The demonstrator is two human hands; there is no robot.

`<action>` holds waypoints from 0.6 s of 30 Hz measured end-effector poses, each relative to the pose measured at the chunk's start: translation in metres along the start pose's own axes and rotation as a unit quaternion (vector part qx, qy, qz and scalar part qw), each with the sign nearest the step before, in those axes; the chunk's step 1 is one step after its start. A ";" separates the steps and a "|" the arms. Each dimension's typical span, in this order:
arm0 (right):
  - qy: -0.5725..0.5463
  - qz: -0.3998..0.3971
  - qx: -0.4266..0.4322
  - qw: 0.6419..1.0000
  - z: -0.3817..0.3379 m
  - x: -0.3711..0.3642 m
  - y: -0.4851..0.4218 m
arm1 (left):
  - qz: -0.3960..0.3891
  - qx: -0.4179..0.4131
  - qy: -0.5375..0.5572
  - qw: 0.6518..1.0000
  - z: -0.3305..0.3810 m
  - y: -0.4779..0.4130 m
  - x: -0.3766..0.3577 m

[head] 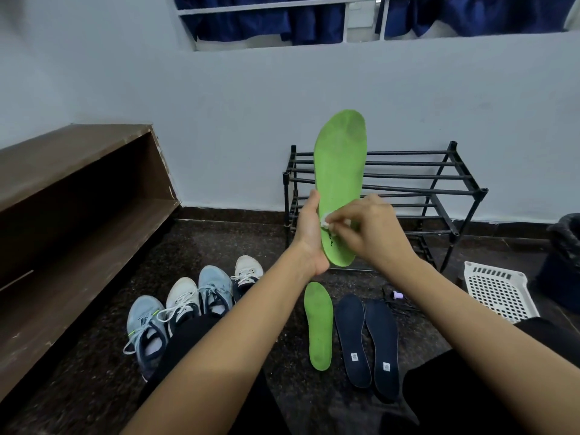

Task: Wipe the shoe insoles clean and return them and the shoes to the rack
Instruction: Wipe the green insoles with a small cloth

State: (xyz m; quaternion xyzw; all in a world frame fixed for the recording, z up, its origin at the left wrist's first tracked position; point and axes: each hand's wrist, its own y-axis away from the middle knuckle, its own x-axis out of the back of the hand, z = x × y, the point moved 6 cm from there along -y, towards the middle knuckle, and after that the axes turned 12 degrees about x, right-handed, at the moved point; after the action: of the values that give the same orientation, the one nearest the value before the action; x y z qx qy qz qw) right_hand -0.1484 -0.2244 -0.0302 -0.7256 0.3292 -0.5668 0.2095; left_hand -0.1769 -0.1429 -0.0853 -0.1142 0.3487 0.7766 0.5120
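Left grip [309,235] clasps the green insole [340,171] upright by its heel; right grip [372,229] pinches a white wipe [324,221]. Best to rub firmly toward the smudged toe.

Two bright green foam insoles [340,171] [320,324] and two dark navy fabric insoles [351,337] [383,346] make four. Four shoes: two light blue mesh sneakers [146,328] [215,287], two white lace-up sneakers [182,296] [248,271]. One black metal-tube shoe rack [408,175], one white perforated plastic basket [499,290], one dark bin [565,246], one small white wipe [324,221], one brown wooden bench [62,158].
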 end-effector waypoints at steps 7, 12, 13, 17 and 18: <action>-0.057 -0.101 0.022 0.993 -0.020 -0.013 0.001 | -0.003 -0.032 0.023 0.999 0.026 0.003 0.012; 0.008 -0.077 0.094 0.993 -0.019 -0.007 0.003 | -0.004 -0.019 0.024 1.000 0.014 0.000 0.008; 0.024 -0.065 0.104 0.992 -0.020 -0.006 0.004 | -0.001 -0.014 0.025 1.000 0.011 0.000 0.007; 0.056 0.006 0.062 0.996 -0.005 0.004 0.002 | -0.006 0.003 0.006 1.000 -0.006 -0.001 0.000; 0.061 0.022 0.041 0.997 0.000 0.008 0.000 | -0.002 0.005 -0.002 1.000 -0.011 -0.001 -0.003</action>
State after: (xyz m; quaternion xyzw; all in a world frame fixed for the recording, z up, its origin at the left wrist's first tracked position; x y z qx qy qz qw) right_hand -0.1472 -0.2302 -0.0250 -0.6733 0.3340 -0.6179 0.2309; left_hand -0.1766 -0.1520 -0.0915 -0.1103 0.3514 0.7741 0.5149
